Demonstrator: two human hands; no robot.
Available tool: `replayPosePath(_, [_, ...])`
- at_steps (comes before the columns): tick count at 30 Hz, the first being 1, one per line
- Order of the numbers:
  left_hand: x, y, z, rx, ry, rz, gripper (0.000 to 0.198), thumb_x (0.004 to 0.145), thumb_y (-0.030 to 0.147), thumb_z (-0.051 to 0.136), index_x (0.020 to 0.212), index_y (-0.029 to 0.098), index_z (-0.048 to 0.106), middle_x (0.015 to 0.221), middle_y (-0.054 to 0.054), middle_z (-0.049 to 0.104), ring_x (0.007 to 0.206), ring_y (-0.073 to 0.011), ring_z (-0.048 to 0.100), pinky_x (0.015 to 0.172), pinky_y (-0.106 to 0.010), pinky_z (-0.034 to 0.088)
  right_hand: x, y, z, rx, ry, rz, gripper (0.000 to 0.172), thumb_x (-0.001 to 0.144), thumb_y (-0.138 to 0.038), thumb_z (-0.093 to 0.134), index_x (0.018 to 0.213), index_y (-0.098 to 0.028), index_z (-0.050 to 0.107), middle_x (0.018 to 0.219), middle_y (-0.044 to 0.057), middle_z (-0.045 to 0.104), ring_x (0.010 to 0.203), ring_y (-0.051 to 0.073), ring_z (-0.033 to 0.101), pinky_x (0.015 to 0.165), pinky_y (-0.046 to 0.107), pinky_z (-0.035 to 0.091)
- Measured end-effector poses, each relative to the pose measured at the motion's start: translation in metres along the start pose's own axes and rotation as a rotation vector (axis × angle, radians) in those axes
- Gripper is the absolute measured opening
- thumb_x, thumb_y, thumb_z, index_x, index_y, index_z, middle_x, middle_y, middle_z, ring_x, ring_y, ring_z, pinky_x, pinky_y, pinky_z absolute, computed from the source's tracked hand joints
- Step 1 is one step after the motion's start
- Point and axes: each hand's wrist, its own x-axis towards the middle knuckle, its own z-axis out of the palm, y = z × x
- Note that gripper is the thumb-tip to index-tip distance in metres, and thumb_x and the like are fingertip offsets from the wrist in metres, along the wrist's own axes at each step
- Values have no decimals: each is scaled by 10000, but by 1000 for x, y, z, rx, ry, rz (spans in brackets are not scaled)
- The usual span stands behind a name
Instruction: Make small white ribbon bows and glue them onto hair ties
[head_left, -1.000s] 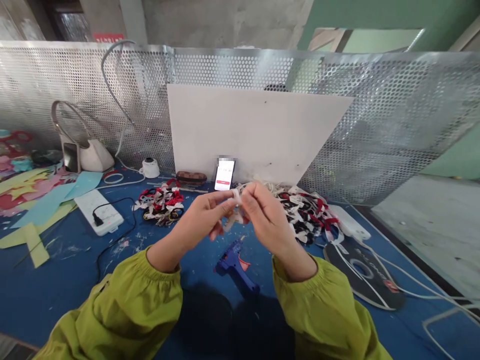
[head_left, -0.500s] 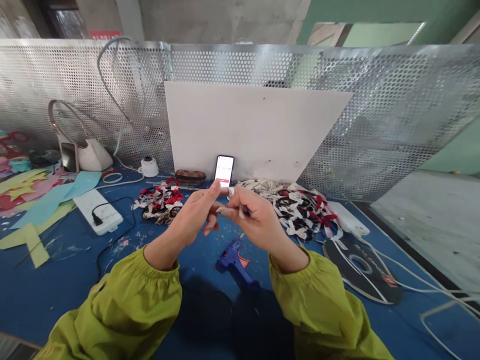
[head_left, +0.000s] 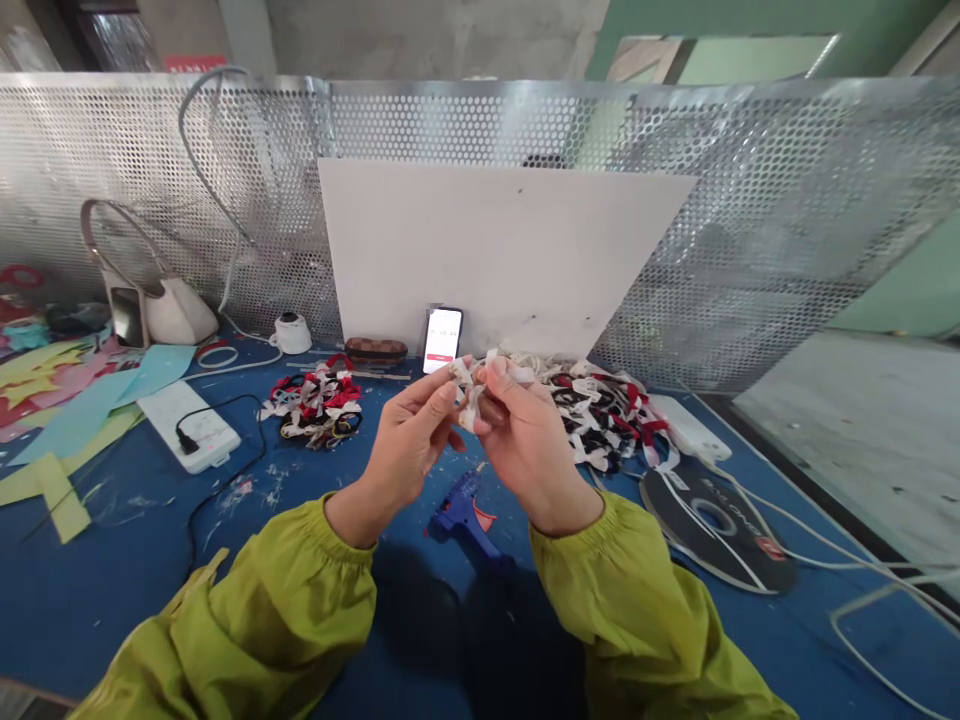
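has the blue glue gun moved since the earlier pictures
No, the blue glue gun keeps its place and slant below the propped-up phone; the slight shift of both comes from the camera moving.

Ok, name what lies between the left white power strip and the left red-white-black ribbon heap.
The head view shows a thin black cable on the blue tabletop.

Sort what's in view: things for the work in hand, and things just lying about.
Apparently in the work:
- white ribbon-like piece, pinched by the left hand and right hand
- blue glue gun
- smaller ribbon pile
- larger ribbon pile

Probably just lying about:
- pale handbag
- checkered case
- lit phone
- light-blue sheets
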Motion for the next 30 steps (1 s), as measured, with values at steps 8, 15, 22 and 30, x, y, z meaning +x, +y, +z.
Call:
replayPosePath(8, [1,3,-1,-197,11,-171,201,780,353,701,834,163,667,466,78,505,327,-26,365,438,-169,444,-6,5,6,-36,-37,82,348,707,-433,747,659,-216,479,479,-97,317,426,77,356,381,198,389])
replayPosePath(15, [2,6,-1,-100,30,-228,366,751,474,691,626,161,548,464,70,493,316,-28,324,471,-211,477,-5,0,2,-144,-1,-81,367,699,-369,763,605,-193,455,563,-79,408,446,41,270,404,193,293])
replayPosePath(22, [-6,4,2,153,-16,-174,377,745,370,701,567,179,429,460,55,465,424,-55,421,442,-177,364,-8,-5,0,-301,-11,-146,374,732,-359,736,572,-196,439,484,-90,311,435,54,272,380,195,273])
replayPosePath(30, [-3,-6,2,179,-35,-66,281,786,388,674,687,177,516,565,23,588,427,-65,462,377,-180,282,-2,-11,-3,-275,-32,-142,351,722,-383,750,604,-206,471,459,-107,345,360,51,337,356,212,362])
